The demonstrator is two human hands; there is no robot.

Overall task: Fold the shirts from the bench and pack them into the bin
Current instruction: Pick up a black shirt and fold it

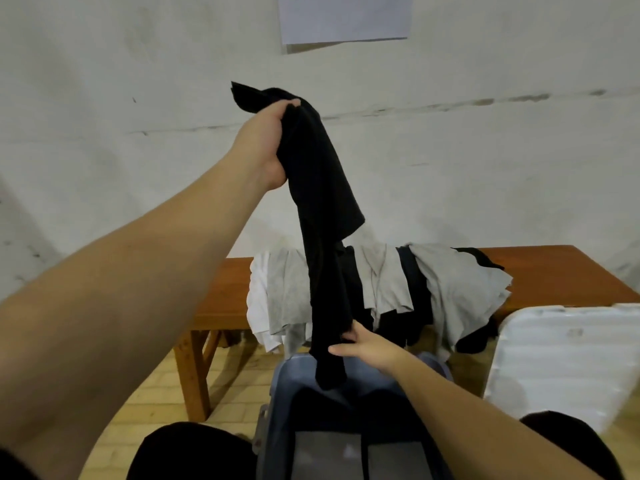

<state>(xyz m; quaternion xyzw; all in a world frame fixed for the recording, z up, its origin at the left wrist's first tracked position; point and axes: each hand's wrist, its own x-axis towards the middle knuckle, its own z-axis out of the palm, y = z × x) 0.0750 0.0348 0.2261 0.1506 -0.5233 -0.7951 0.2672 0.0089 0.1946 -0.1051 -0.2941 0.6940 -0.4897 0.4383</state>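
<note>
Holding high: the black shirt (322, 216) was gripped at its top by the left hand (268, 143), fingers clenched round a bunched fold, the arm raised against the wall.
Risk at the left grip: only a wad of cloth was held, so the garment could have slid out and dropped unfolded; a loose corner stuck out above the fingers.
Hang of the shirt: it was let down as a long twisted rope, not flat, its lower end dangling just over the far rim of the bin (277, 393). A crooked fold was likely to result from the twist.
Lower grip: the hem region was pinched by the right hand (363, 344), thumb and fingers closed on the cloth. A slip here would have let the tail fall into the bin unfolded.
Pile on the tabletop (221, 282): the grey, white and dark shirts (384, 282) were draped over its front edge, behind the hanging shirt. They could have been snagged and dragged to the floor.
Bin contents: dark cloth appeared to be packed inside already.
White lid (568, 355): it was leaned at the right, near the bin, and could have been knocked by the right elbow.
</note>
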